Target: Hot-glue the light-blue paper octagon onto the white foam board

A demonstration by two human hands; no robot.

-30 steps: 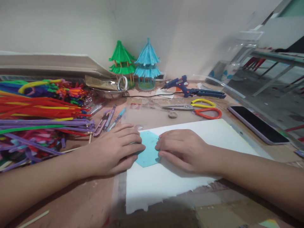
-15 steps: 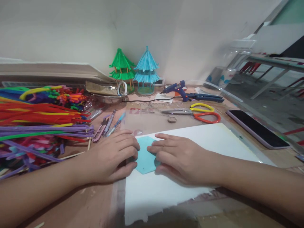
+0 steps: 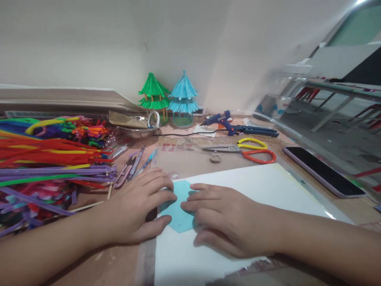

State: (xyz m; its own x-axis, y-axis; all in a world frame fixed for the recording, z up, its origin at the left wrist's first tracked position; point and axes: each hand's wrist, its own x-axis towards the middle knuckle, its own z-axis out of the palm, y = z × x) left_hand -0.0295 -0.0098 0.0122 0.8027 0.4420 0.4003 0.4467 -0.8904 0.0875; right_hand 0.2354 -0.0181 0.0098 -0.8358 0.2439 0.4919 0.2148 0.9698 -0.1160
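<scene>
A light blue hexagon-shaped foam piece (image 3: 179,209) lies on a white sheet (image 3: 268,190) on the table. My left hand (image 3: 139,210) rests on the piece's left side, fingers stretched and lying flat over its edge. My right hand (image 3: 226,218) presses on its right side, fingers extended flat toward the left hand. Both hands' fingertips nearly meet over the blue piece. Neither hand wraps around anything.
A big pile of coloured pipe cleaners (image 3: 44,159) fills the left. Snips and pens (image 3: 133,165) lie beside it. Scissors (image 3: 244,150), a blue glue gun (image 3: 226,121), a phone (image 3: 323,171), and green (image 3: 152,95) and blue (image 3: 183,99) pagoda models stand behind.
My right hand has slid left over the blue piece, its fingers stretching out flat. The left hand stays pressed on the piece. The view has tilted so everything sits lower.
</scene>
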